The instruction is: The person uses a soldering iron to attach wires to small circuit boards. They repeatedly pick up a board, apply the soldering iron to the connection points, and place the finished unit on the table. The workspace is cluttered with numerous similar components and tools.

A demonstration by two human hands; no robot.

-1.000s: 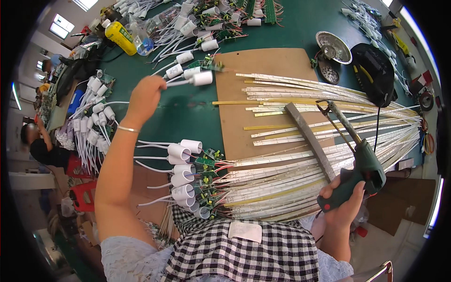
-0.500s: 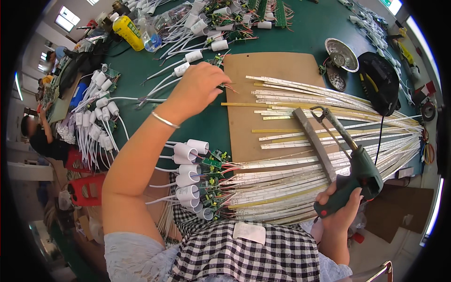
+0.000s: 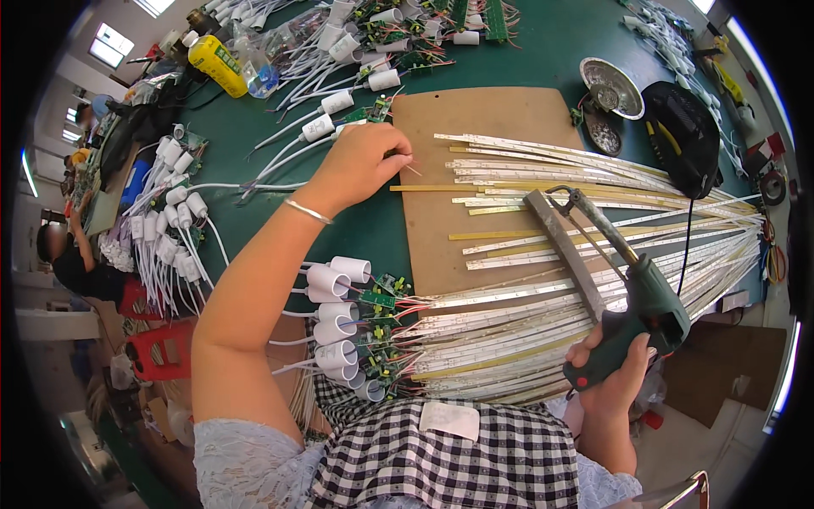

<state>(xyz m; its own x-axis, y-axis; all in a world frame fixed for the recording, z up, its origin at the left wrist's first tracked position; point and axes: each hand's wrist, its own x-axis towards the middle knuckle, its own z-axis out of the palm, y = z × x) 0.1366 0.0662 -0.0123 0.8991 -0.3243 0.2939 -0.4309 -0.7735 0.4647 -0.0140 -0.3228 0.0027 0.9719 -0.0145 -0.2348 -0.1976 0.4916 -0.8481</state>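
Glue gun [image 3: 632, 297] held by its handle in the closed right hand [image 3: 615, 377] at near right; long axis diagonal, nozzle pointing far-left over the strips [image 3: 593, 170]. Left hand [image 3: 360, 165] at the board's [image 3: 483, 114] far-left edge, fingers pinched; held item cannot be told.
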